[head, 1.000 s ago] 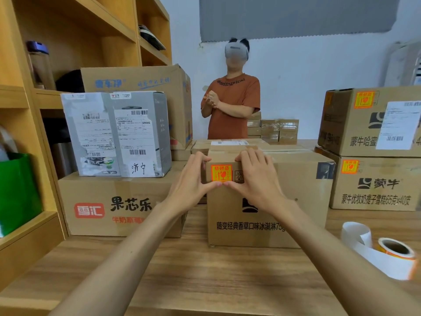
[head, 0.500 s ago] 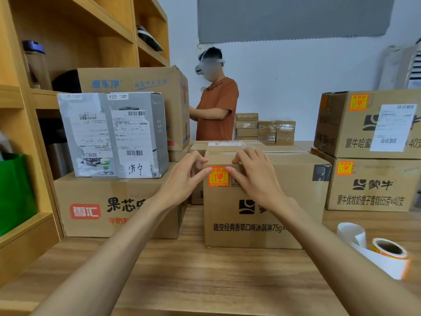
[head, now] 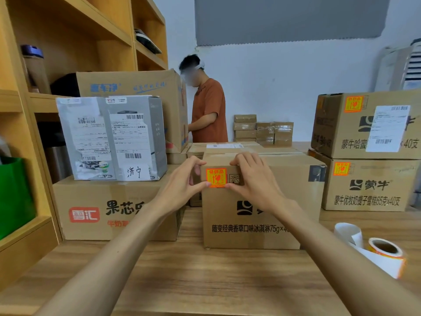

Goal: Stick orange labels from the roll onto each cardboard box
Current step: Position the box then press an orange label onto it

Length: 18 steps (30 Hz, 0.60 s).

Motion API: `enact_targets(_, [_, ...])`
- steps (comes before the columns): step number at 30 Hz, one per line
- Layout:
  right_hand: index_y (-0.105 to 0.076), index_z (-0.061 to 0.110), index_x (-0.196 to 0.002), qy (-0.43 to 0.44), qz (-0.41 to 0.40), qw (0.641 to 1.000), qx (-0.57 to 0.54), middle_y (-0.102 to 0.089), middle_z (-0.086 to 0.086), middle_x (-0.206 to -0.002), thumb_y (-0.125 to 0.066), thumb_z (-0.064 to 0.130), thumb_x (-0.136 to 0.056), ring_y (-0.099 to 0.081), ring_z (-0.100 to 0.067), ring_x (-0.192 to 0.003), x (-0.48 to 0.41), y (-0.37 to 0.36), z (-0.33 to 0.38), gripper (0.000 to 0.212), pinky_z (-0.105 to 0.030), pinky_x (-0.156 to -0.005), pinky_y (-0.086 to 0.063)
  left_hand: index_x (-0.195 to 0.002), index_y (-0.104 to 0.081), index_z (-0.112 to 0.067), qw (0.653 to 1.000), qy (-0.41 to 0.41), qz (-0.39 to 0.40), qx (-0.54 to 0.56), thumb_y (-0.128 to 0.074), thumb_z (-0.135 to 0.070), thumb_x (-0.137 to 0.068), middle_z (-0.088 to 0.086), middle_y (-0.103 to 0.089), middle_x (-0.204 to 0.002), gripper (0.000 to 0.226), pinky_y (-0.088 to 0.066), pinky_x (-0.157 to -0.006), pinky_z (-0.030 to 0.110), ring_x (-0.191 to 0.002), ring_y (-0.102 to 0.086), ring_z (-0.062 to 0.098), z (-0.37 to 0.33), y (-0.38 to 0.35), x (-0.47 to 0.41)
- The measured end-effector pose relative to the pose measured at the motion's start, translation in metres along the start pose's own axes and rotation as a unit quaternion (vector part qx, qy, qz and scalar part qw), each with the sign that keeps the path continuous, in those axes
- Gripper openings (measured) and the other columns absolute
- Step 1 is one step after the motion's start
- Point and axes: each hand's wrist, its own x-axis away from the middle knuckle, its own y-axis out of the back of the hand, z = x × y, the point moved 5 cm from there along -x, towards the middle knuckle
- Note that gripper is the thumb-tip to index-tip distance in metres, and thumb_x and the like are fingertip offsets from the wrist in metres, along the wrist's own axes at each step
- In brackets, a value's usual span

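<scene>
Left hand (head: 182, 181), right hand (head: 255, 179): both bare. Left forearm (head: 114, 247) and right forearm (head: 330, 254) uncovered from wrist to the lower frame edge, slender and smooth. Fingers long, narrow. Nails too small to judge. Upper arms and clothing out of view.

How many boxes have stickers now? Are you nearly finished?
The upper right box and lower right box already wear orange labels. The left hand and right hand press a third label onto the middle box. The left box front shows none yet; the roll lies nearby.
</scene>
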Motion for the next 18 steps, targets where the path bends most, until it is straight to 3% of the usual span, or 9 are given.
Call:
enact_targets(4, [-0.053,0.02,-0.105,-0.01,-0.012,0.999,-0.05,-0.054,0.005,-0.107,-0.062,0.061,-0.083,-0.047,-0.017,-0.098,0.011,0.014,-0.003,0.047,-0.036,-0.084,-0.043,-0.122,-0.059,-0.029,1.0,-0.022,-0.012,-0.012,-0.072,-0.035,-0.092,-0.012,-0.056,-0.096,0.034,-0.045,-0.065,0.025,-0.076,-0.054,0.014,-0.02,0.003,0.011])
enact_targets(7, [-0.052,0.022,-0.098,-0.045,-0.017,0.992,-0.114,-0.055,0.008,-0.101,-0.066,0.063,-0.082,-0.047,-0.012,-0.095,0.023,0.033,-0.008,0.046,-0.032,-0.083,-0.04,-0.112,-0.069,-0.025,0.998,-0.038,-0.038,0.022,-0.066,-0.036,-0.097,-0.009,-0.061,-0.094,0.018,-0.045,-0.07,0.026,-0.08,-0.055,0.013,-0.041,0.005,0.014])
enact_targets(10, [-0.051,0.021,-0.09,-0.08,-0.026,0.98,-0.178,-0.055,0.007,-0.096,-0.07,0.06,-0.08,-0.047,-0.012,-0.092,0.033,0.053,-0.01,0.044,-0.033,-0.083,-0.041,-0.102,-0.076,-0.024,0.989,0.031,-0.102,0.099,-0.06,-0.036,-0.101,-0.001,-0.064,-0.098,0.02,-0.045,-0.08,0.03,-0.091,-0.058,0.012,-0.043,0.011,0.003])
enact_targets(13, [-0.049,0.022,-0.085,-0.095,-0.025,0.976,-0.196,-0.055,0.006,-0.093,-0.069,0.064,-0.078,-0.046,-0.014,-0.091,0.043,0.071,-0.01,0.047,-0.034,-0.081,-0.041,-0.132,-0.065,-0.027,0.98,0.126,-0.089,0.123,-0.059,-0.038,-0.101,-0.007,-0.062,-0.123,0.034,-0.043,-0.094,0.026,-0.105,-0.055,-0.002,-0.033,0.011,-0.014])
enact_targets(15, [-0.049,0.021,-0.086,-0.081,-0.015,0.987,-0.142,-0.053,0.008,-0.093,-0.062,0.072,-0.079,-0.044,-0.013,-0.091,0.05,0.081,-0.008,0.053,-0.031,-0.083,-0.037,-0.15,-0.047,-0.028,0.967,0.186,-0.047,0.168,-0.058,-0.044,-0.1,-0.003,-0.056,-0.14,0.053,-0.035,-0.102,0.026,-0.125,-0.051,0.007,-0.023,0.003,-0.023])
enact_targets(18, [-0.055,0.023,-0.093,-0.039,-0.009,0.999,-0.007,-0.054,0.01,-0.098,-0.042,0.086,-0.079,-0.046,-0.014,-0.096,0.059,0.087,-0.002,0.066,-0.034,-0.097,-0.035,-0.159,-0.03,-0.031,0.943,0.241,0.014,0.231,-0.055,-0.046,-0.101,-0.003,-0.044,-0.151,0.064,-0.026,-0.108,0.029,-0.143,-0.036,0.015,-0.013,-0.015,-0.034])
